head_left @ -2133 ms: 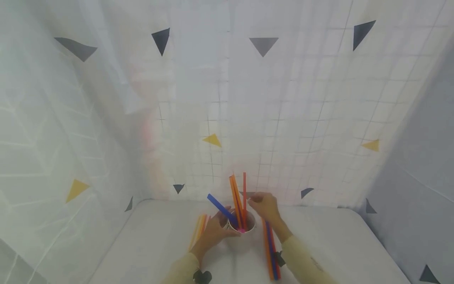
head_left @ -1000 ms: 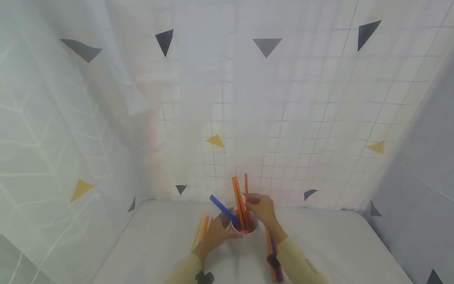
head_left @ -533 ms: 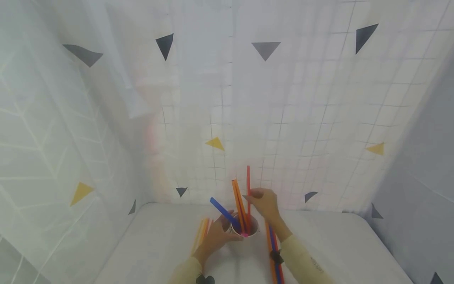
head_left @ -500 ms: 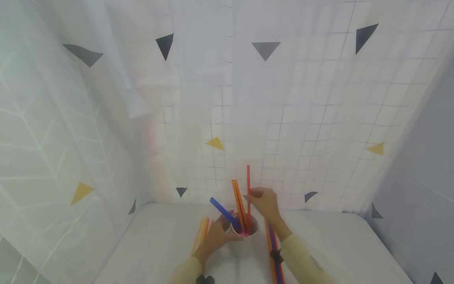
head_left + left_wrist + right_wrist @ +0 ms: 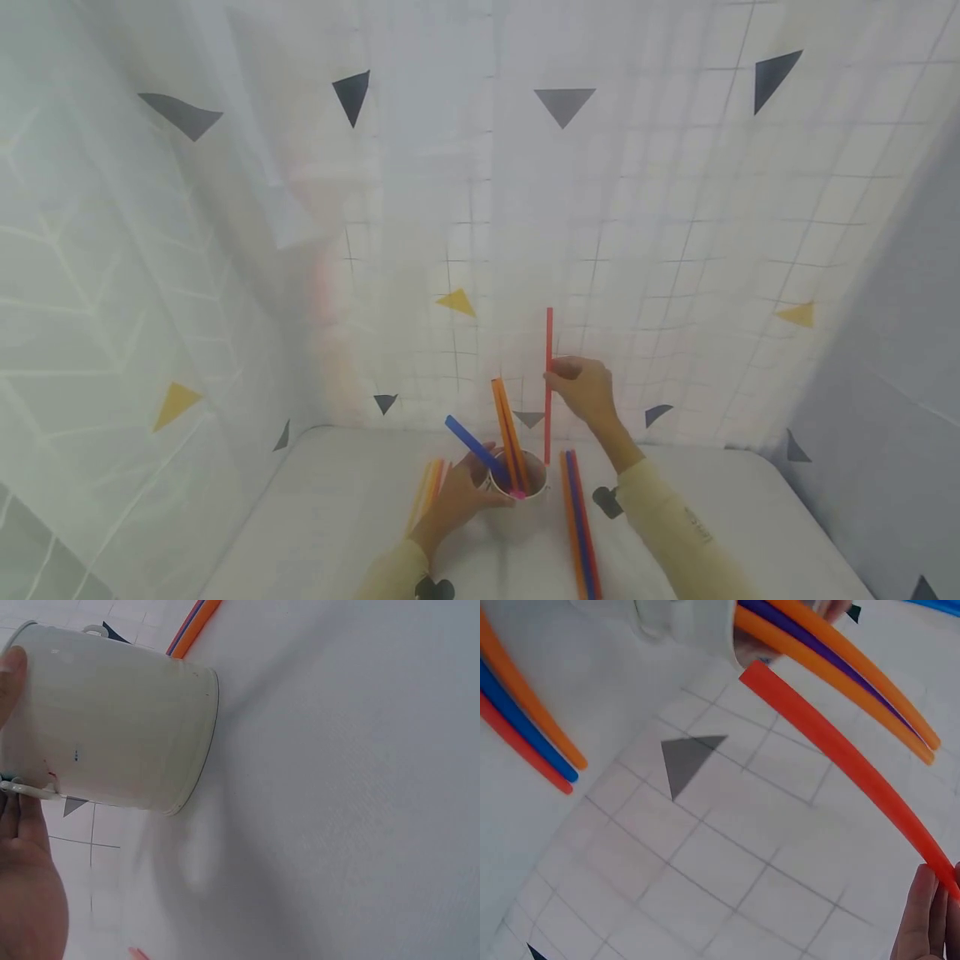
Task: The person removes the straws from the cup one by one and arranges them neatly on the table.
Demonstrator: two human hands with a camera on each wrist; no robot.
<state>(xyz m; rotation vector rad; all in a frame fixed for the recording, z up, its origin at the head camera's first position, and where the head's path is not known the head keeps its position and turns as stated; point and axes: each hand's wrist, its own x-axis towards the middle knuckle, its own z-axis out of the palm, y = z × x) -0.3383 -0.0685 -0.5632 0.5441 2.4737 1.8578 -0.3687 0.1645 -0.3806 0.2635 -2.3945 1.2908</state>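
Red stick [image 5: 548,408] and right hand [image 5: 587,389] are displaced upward and to the right relative to the frame of half a second ago; at that point the stick's lower portion stood inside the white bucket [image 5: 112,720]. Its lower end is now exposed, clear of the opening and just beside the right side of the rim. Orientation of the stick: near vertical in the head view.

Right-hand grip: narrow, with thumb and fingers pinching the red stick around its middle. Left-hand grip: the left hand [image 5: 459,497] holds the bucket from the left, thumb on the near side, fingers at the far side. The bucket stands upright.

Contents of the bucket: two orange sticks [image 5: 502,417] lean slightly left, with a purple stick [image 5: 821,649] between them. A blue stick [image 5: 471,436] leans further left, over the left hand. A small pink item [image 5: 517,495] shows at the near rim.

To the right of the bucket, three sticks lie side by side on the white table [image 5: 675,517]: orange [image 5: 573,533], blue [image 5: 579,525] and red [image 5: 587,525], in that order from the left. To the left, a light-coloured group of sticks [image 5: 431,483] lies partly hidden by the left hand and forearm. Behind the table hangs a pale sheet [image 5: 630,208] printed with grid lines and triangles.
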